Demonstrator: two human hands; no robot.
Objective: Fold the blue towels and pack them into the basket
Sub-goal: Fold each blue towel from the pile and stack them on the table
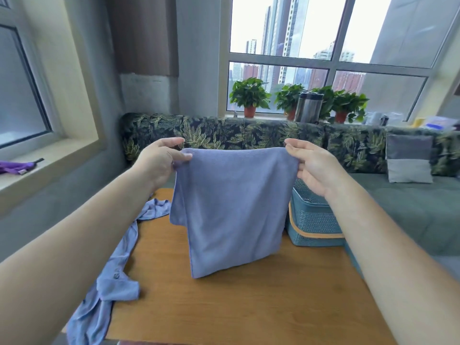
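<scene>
Above the table [249, 307], the left hand [159, 161] and right hand [311, 165] are pinching a blue towel [231, 207] by its top corners. Seemingly doubled already, it is awaiting another fold.

A table [249, 302] fills the foreground. Above its middle a towel [231, 207] hangs between two hands: the left hand [159, 160] pinches its top left corner, the right hand [311, 165] its top right corner. A second towel [117, 277] lies along the table's left edge and hangs over it. A basket [313, 220] stands at the table's far right, just right of the hanging towel and below the right hand. Behind the table runs a sofa [249, 135], with a cushion [409, 160] on its right part. Behind the sofa, plants [250, 93] and a flask [308, 107] stand on a windowsill [268, 117]. Far left, a cloth [15, 166] lies on another sill [49, 168].
</scene>
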